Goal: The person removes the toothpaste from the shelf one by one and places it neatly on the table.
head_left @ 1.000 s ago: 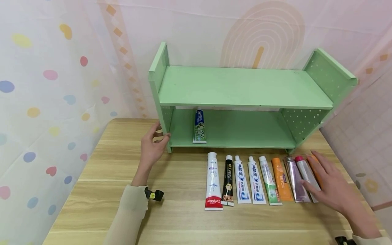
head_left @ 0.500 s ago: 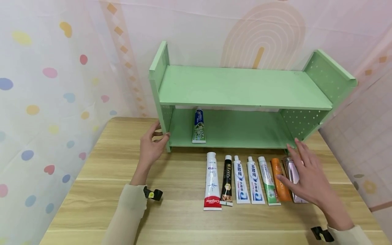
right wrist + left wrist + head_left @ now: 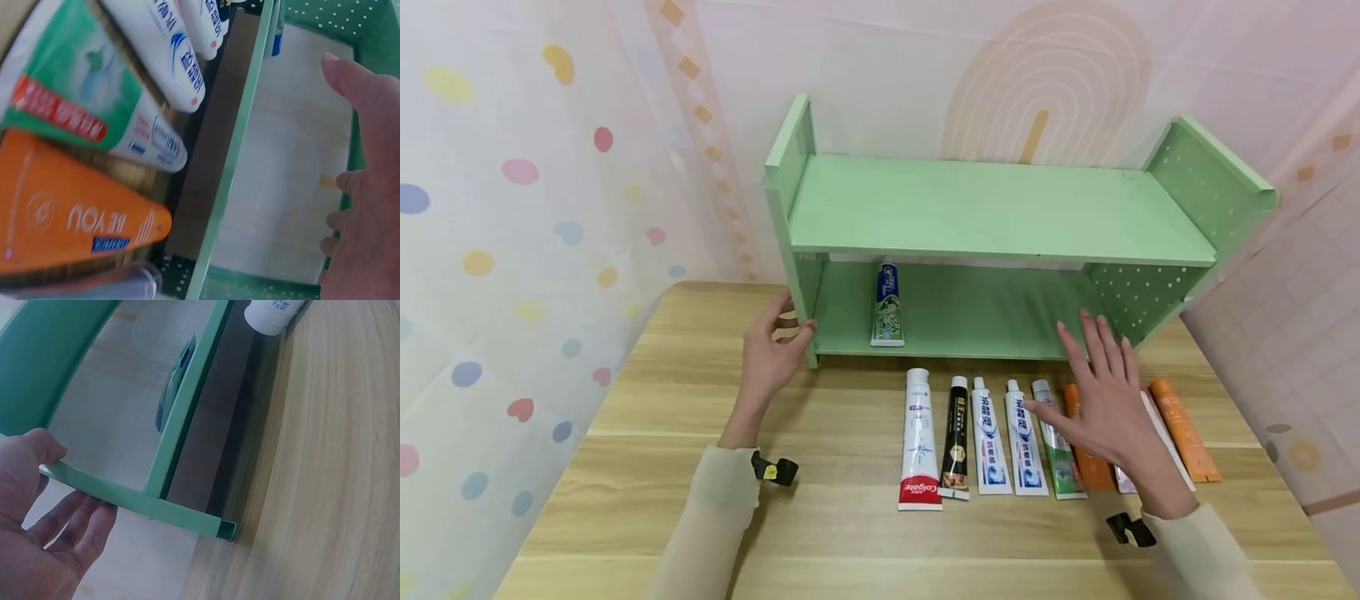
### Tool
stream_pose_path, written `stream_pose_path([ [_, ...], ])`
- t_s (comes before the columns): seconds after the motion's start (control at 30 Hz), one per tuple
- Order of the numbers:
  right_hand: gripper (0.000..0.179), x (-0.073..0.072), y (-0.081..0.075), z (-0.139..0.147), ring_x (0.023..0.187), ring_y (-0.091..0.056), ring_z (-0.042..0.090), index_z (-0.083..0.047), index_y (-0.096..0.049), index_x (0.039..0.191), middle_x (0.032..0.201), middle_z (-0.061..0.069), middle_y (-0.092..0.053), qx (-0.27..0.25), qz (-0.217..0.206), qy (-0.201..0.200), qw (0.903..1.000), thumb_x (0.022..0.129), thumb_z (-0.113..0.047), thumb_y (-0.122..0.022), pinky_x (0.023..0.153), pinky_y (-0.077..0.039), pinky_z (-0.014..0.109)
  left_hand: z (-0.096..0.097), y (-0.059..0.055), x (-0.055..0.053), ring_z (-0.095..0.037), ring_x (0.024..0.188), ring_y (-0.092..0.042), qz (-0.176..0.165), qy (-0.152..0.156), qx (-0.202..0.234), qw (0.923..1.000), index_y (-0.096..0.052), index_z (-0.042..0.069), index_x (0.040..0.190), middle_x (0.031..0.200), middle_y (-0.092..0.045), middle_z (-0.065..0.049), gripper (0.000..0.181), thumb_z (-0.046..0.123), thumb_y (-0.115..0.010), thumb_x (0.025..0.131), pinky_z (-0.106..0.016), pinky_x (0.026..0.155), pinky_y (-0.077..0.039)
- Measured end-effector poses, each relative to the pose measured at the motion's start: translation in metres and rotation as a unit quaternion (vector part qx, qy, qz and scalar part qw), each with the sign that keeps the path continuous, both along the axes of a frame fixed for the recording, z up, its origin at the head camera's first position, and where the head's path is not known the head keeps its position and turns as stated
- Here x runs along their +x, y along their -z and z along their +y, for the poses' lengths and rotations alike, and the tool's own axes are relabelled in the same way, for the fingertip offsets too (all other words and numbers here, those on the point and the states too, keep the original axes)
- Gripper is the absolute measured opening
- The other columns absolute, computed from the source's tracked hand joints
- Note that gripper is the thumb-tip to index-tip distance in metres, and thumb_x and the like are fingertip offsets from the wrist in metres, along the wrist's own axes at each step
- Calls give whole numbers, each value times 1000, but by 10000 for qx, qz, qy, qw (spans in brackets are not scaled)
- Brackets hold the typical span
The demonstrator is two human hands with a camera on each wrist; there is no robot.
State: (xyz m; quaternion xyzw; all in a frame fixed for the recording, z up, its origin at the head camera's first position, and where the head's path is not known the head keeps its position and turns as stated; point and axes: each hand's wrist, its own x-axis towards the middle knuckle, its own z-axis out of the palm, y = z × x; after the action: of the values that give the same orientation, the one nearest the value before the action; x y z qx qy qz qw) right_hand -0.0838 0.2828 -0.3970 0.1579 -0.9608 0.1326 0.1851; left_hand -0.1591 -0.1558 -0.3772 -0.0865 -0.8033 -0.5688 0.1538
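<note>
A green two-tier shelf (image 3: 1000, 204) stands at the back of the table. My left hand (image 3: 773, 354) holds its left side panel (image 3: 137, 501), thumb on one side and fingers on the other. On the lower tier lies a blue and green toothpaste tube (image 3: 888, 304). My right hand (image 3: 1108, 404) hovers with fingers spread over the right part of a row of tubes. It partly covers an orange BE YOU tube (image 3: 81, 206) and the tubes beside it. Left of it lie a green and white tube (image 3: 1062, 458), two blue and white tubes (image 3: 1026, 450), a black tube (image 3: 956, 437) and a Colgate tube (image 3: 919, 442).
Another orange tube (image 3: 1183, 433) ends the row on the right. The wooden table (image 3: 850, 550) extends in front of the row. A patterned cloth (image 3: 550, 208) hangs behind and at the sides.
My right hand has moved left and a little forward, from the right end of the row, uncovering the far-right orange tube. The left hand keeps its hold on the shelf.
</note>
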Motion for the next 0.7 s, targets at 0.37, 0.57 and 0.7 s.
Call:
stream_pose_path([
  [0.37,112,-18,0,-32,159,0,44,-22,-13,167,174,16,-2,159,-381,232,9989,82,-69,-68,123,3,74,-1,1,-1,-42,107,-64,32,-14,17,10000,-52,3,149,130,-60,-31,56,-1,-65,94,-5,73,-54],
  [0.57,111,-25,0,-50,158,-2,46,-24,-11,167,173,18,-3,174,-536,290,9980,83,-75,-64,123,8,72,-1,1,-1,-43,106,-65,89,12,-22,10000,-53,5,149,130,-60,-33,56,-1,-65,94,-5,73,-54],
  [0.7,111,-29,-1,-61,159,2,44,-24,-11,167,174,16,-1,143,-568,239,9980,83,-75,-63,123,10,72,0,0,-1,-42,107,-65,94,34,-38,9999,-52,4,149,130,-60,-33,56,0,-65,94,-5,73,-54],
])
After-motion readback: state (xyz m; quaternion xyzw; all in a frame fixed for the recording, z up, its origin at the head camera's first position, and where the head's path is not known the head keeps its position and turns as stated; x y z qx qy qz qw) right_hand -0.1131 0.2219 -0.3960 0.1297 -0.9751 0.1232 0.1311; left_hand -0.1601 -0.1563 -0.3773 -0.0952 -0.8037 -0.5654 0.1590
